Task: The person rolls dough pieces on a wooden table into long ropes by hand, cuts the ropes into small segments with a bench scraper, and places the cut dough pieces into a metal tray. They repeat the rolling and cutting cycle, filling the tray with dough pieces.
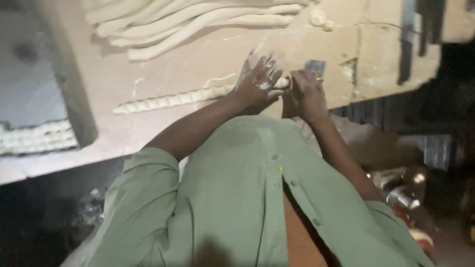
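Twisted dough rope (pixel 173 100) lying across the floury work board (pixel 208 54), smooth dough ropes (pixel 198 22) piled beyond it, left hand (pixel 257 81) pressing flat on its right end with fingers spread, right hand (pixel 306 91) just beside, fingers curled on the rope's tip.

Surface: floured worktable (pixel 208 59) | on it: twisted dough rope (pixel 173 100); plain dough ropes (pixel 193 22) (far edge); two dough lumps (pixel 320 19)

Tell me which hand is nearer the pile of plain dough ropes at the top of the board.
Left. The left hand lies just below the pile of dough ropes; the right hand sits farther right.
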Motion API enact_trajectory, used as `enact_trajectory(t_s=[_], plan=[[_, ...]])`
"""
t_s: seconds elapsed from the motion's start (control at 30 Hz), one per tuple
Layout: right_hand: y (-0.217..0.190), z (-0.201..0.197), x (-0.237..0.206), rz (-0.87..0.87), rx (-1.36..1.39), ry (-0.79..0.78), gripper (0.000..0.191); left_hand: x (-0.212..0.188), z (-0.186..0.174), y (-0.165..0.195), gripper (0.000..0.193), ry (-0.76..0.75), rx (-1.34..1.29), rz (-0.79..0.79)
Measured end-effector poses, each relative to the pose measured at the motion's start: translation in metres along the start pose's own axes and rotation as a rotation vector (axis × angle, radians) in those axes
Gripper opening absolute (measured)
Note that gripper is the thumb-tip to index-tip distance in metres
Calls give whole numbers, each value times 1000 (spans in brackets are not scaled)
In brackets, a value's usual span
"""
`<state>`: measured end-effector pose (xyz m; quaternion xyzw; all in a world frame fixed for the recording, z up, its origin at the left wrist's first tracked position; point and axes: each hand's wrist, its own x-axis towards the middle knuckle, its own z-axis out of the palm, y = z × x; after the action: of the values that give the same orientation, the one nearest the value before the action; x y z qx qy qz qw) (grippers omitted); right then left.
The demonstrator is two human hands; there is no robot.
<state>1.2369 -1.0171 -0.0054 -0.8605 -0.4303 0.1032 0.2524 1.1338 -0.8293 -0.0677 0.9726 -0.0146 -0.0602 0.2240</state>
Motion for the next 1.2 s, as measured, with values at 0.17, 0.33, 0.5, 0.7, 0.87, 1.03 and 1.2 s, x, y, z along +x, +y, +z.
enact_trajectory(t_s=[0.17,0.33,0.5,0.7,0.87,1.03,1.2], plan=[[-27,43,10,-226,-43,8,29,-94,-3,-86,65,158,-90,-403],[-74,76,10,2,-181,-230,44,-262,-29,-151,70,222,229,-878],[-160,163,19,-341,-287,-306,60,-328,-27,-154,60,377,348,-578],[-236,218,41,-15,-300,-527,61,-313,-27,-192,58,136,83,-522],[-330,215,79,18,-199,-438,45,-343,-74,-253,58,144,-1,-386],[-467,260,88,-272,-373,-247,40,-482,-138,-328,55,249,-198,-550],[-565,350,120,-586,-206,-362,53,-619,-177,-395,66,287,-4,-702]])
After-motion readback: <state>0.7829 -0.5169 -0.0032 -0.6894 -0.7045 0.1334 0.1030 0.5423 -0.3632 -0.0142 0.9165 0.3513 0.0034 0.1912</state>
